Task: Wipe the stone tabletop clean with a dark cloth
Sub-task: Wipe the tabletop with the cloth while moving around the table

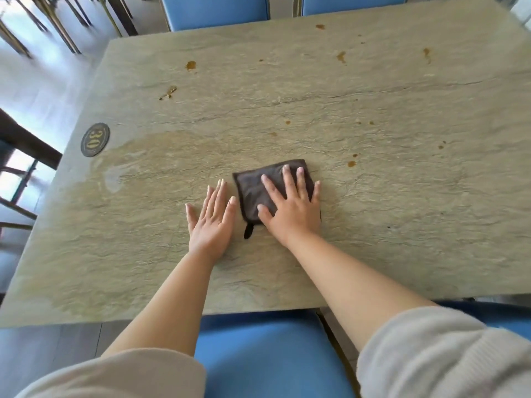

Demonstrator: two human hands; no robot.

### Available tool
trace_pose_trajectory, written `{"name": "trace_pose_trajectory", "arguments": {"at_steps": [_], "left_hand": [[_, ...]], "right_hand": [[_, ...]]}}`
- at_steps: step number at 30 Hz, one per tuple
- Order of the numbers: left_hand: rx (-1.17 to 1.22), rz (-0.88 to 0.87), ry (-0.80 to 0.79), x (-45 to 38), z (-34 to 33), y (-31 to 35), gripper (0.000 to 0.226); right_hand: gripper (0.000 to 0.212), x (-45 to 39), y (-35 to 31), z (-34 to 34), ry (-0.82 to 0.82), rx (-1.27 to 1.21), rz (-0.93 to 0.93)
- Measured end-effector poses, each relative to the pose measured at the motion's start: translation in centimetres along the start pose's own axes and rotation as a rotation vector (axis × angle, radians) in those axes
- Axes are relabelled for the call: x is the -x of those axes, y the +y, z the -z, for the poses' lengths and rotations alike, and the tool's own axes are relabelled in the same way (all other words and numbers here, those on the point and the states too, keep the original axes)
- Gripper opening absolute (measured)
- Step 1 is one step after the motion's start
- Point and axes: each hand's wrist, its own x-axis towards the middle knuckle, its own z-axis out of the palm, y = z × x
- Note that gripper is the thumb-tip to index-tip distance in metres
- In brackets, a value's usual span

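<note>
The right hand (290, 208) lies flat with fingers spread, pressing on the folded dark cloth (258, 191) near the middle of the stone table (402, 225), while the left hand (212, 222) rests open and flat just beside it, brown stains (191, 65) dotting the far side.

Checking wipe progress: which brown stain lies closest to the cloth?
The brown stain just right of the dark cloth; the other stains lie farther off.

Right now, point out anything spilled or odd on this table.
Brown splatters dot the far stone tabletop, unwiped. A wet sheen marks the left side. The dark cloth lies under the right hand.
</note>
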Motion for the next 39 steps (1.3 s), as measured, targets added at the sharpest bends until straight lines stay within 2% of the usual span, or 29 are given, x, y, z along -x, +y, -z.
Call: {"name": "trace_pose_trajectory", "arguments": {"at_steps": [1,3,6,9,11,12,13,16,17,18,19,22,24,25,27,30,33,35,37,39], "left_hand": [[0.067,0.007,-0.013,-0.1,0.3,0.0,0.053],[0.232,0.033,-0.031,0.0,1.2,0.6,0.051],[0.449,0.120,-0.057,0.1,1.9,1.0,0.046],[0.372,0.012,-0.060,-0.4,1.7,0.2,0.047],[0.236,-0.019,-0.058,-0.7,1.3,-0.2,0.048],[0.164,-0.024,-0.060,-0.7,1.1,-0.3,0.050],[0.099,-0.034,-0.058,-0.6,1.0,-0.3,0.053],[-0.029,-0.047,-0.043,0.3,0.8,0.4,0.062],[-0.045,-0.045,-0.041,0.5,0.6,0.7,0.064],[-0.050,-0.048,-0.045,0.8,0.4,1.3,0.065],[-0.052,-0.058,-0.053,1.1,0.1,1.9,0.064],[-0.055,-0.131,-0.085,2.0,-1.2,3.9,0.059],[-0.075,-0.154,-0.099,2.2,-1.9,4.8,0.056],[-0.096,-0.152,-0.098,2.1,-2.2,5.2,0.054],[-0.139,-0.127,-0.084,1.6,-2.7,5.8,0.051],[-0.226,-0.065,-0.032,0.5,-3.9,6.7,0.050],[-0.340,-0.006,0.053,0.2,-5.3,7.3,0.052],[-0.364,0.005,0.104,0.3,-5.8,7.4,0.053],[-0.373,0.014,0.120,0.2,-5.9,7.4,0.055],[-0.366,0.025,0.145,0.1,-6.0,7.3,0.059]], "right_hand": [[0.065,-0.5,-0.6,0.3,-0.035,-0.009,-0.035],[0.065,0.1,-2.0,0.7,-0.080,0.012,0.037],[0.060,4.7,-3.2,-0.3,-0.084,0.020,0.349],[0.060,9.2,-1.5,-1.4,-0.113,0.026,0.754],[0.060,9.6,1.7,-1.1,-0.063,0.096,0.867],[0.060,9.3,3.5,-0.9,-0.043,0.128,0.811],[0.061,9.0,5.1,-0.6,-0.027,0.119,0.671],[0.060,8.4,6.9,0.4,0.042,-0.080,0.040],[0.059,8.4,6.0,0.7,0.037,-0.113,-0.095],[0.058,8.5,4.8,0.9,0.014,-0.114,-0.131],[0.056,8.8,3.5,1.0,-0.022,-0.108,-0.066],[0.051,11.0,1.7,1.1,-0.124,-0.106,0.305],[0.048,11.8,3.4,1.1,-0.158,-0.066,0.405],[0.048,11.7,4.7,1.2,-0.153,-0.043,0.392],[0.050,11.1,7.5,1.5,-0.090,-0.046,0.252],[0.057,8.4,11.6,1.8,0.035,-0.051,-0.119],[0.060,3.7,13.1,2.3,0.003,-0.059,-0.457],[0.065,0.7,11.8,2.5,-0.036,-0.053,-0.511],[0.070,-1.2,9.9,2.3,-0.052,0.010,-0.312],[0.065,-2.0,9.3,2.0,-0.044,0.057,0.075]]}}
